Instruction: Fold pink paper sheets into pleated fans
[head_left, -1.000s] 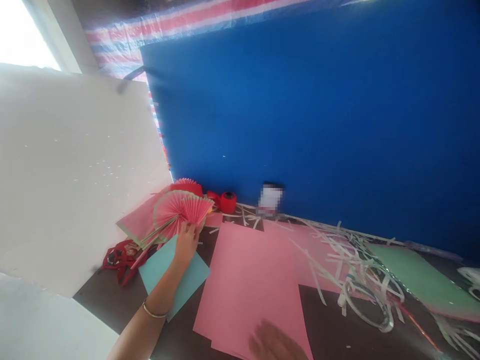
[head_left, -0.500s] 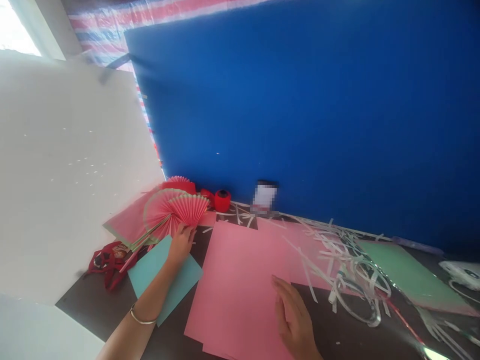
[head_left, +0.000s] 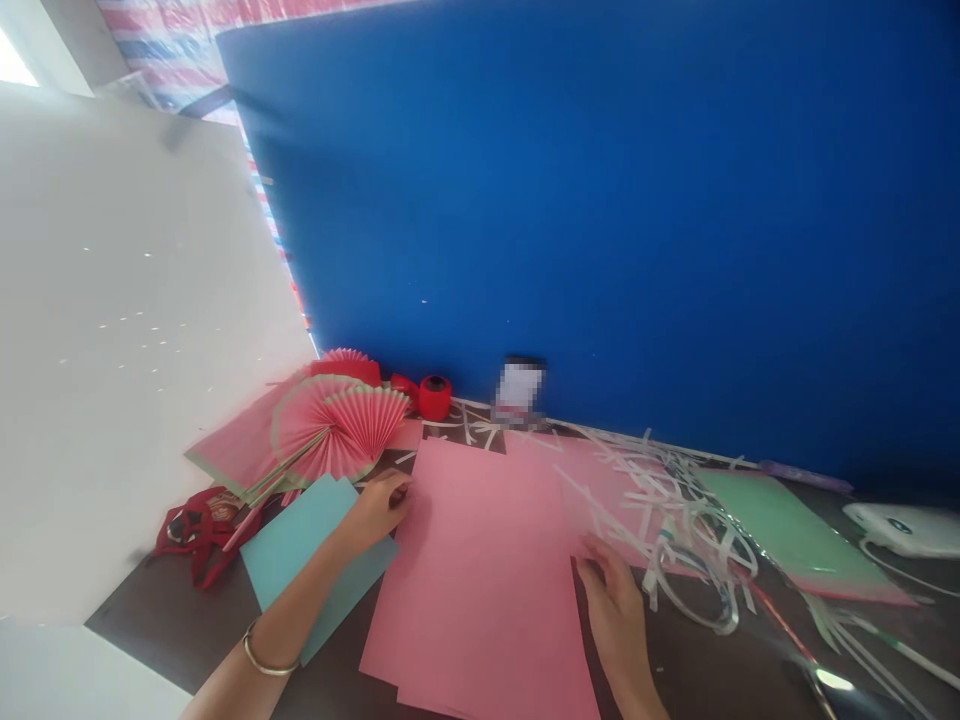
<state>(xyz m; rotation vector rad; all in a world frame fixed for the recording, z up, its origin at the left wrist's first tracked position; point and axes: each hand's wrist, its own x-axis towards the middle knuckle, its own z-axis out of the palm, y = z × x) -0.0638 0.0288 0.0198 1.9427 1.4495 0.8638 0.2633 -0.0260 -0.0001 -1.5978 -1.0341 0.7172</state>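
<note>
- My left hand (head_left: 382, 510), curled, has moved from the pleated fan (head_left: 369, 418) to the pink sheets (head_left: 484, 580); grip unclear.
- My right hand (head_left: 616, 605), loosely open, is at their right edge.

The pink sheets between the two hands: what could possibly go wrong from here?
The pink sheets are stacked unevenly, so they might slip apart if lifted. The white strips near the right hand could catch and get dragged. The left forearm crosses the light-blue sheets and may shift them.

Matt pink paper (head_left: 480, 580) lies smooth at six o'clock; at four, glossy clear plastic covers green paper (head_left: 780, 530).
</note>
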